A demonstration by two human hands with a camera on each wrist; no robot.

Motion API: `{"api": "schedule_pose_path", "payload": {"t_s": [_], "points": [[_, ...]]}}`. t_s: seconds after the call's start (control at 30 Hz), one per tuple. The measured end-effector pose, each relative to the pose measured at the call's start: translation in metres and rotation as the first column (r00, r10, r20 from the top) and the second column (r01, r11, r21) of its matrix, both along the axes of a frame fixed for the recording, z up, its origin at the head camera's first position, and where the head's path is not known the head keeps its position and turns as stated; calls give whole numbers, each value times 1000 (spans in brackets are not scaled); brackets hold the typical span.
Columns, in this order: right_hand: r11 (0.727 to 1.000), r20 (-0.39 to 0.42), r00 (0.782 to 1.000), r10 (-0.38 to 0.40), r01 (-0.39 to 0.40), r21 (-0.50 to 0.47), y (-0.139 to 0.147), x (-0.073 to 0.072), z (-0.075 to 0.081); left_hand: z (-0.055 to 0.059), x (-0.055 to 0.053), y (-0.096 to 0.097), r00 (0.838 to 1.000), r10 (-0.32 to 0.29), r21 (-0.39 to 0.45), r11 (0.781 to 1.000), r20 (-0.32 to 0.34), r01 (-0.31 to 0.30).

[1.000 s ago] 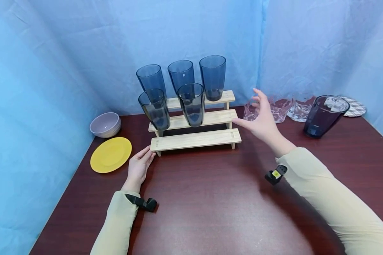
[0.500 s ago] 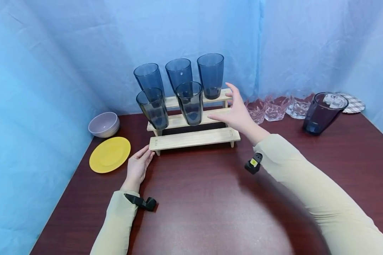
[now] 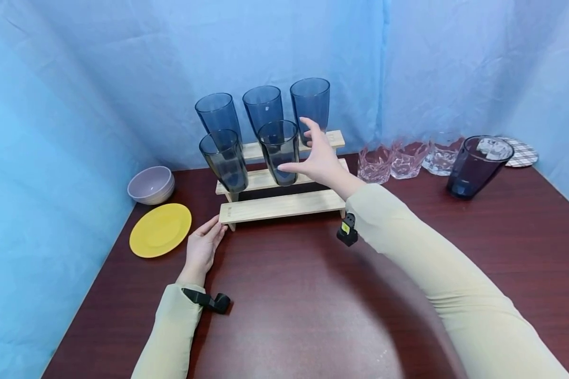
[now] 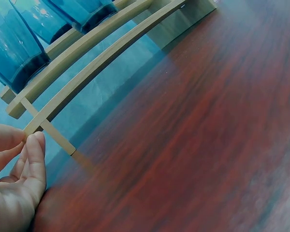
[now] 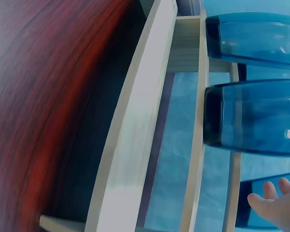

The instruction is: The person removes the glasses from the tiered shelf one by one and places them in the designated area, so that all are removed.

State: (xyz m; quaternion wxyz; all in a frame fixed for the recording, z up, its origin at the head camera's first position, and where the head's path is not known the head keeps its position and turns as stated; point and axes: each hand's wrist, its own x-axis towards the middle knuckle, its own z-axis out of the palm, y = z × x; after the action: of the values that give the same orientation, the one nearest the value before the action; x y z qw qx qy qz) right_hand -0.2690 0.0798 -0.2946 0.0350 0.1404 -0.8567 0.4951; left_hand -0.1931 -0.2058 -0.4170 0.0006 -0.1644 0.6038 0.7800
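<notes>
A three-tier wooden stand (image 3: 284, 206) bears blue-grey tumblers: three on the back tier, two on the middle one. My left hand (image 3: 202, 250) pinches the front left corner of the lowest tier, thumb and fingers (image 4: 36, 154) meeting at its end. My right hand (image 3: 321, 162) holds nothing, thumb and fingers spread apart. It is beside the right tumbler (image 3: 284, 152) of the middle tier, its thumb overlapping that glass in the head view. Behind the fingers stands the back right tumbler (image 3: 311, 100), partly hidden; in the right wrist view the fingertips (image 5: 269, 191) overlap a tumbler.
Left of the stand are a yellow plate (image 3: 160, 230) and a lilac bowl (image 3: 150, 185). To the right stand several clear faceted glasses (image 3: 408, 159), a dark purple tumbler (image 3: 476, 168) and a checked round mat (image 3: 523, 152). Blue curtains (image 3: 170, 47) border the brown table (image 3: 275, 295).
My right hand has moved left from beyond the stand's right end to the middle-tier right tumbler, still spread. My left hand keeps its hold on the stand's corner.
</notes>
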Motion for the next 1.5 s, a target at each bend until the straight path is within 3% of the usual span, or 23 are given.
{"api": "schedule_pose_path", "payload": {"t_s": [0.43,0.73,0.97,1.5], "points": [[995,-18,998,56,-57,-79,-11,-3,-13,-2,0,0,1000,-10,-8,1000,-4,10],[992,-40,999,19,-24,-121,-21,-5,-25,-2,2,-1,1000,-5,1,1000,-2,5],[995,-81,996,-33,26,-97,-25,-5,-28,-1,2,0,1000,1,11,1000,-15,0],[990,-100,992,-77,65,-124,-18,12,-29,0,2,1,1000,6,20,1000,-26,-5]]}}
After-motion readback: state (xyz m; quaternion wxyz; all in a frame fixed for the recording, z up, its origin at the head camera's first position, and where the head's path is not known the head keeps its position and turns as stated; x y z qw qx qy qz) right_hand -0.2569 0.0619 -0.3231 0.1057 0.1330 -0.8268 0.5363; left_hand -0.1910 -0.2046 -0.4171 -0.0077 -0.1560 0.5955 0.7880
